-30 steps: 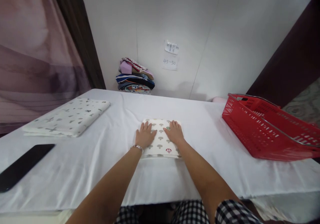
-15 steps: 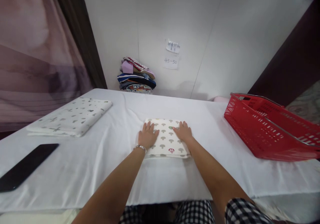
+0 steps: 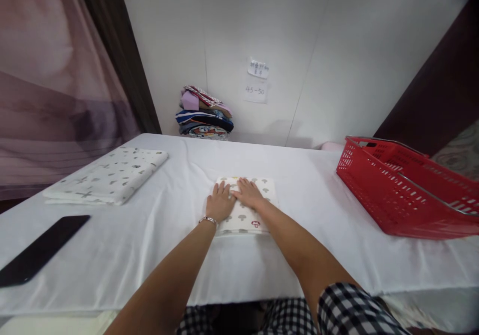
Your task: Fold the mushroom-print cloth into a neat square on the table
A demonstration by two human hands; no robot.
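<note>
The light is soft and even, with no glare. The white table (image 3: 112, 255) and wall look bright. Small, faint shadows lie under the arms. The middle is sharp. The picture's sides bend and stretch, and its corners go dark and blurry.

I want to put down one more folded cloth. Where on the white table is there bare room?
Bare patches: between the mushroom-print cloth and the red basket; between that cloth and the star-print cloth; the table's far strip. Crowded: the middle, where left hand and right hand press, and the left edge by the phone.
</note>
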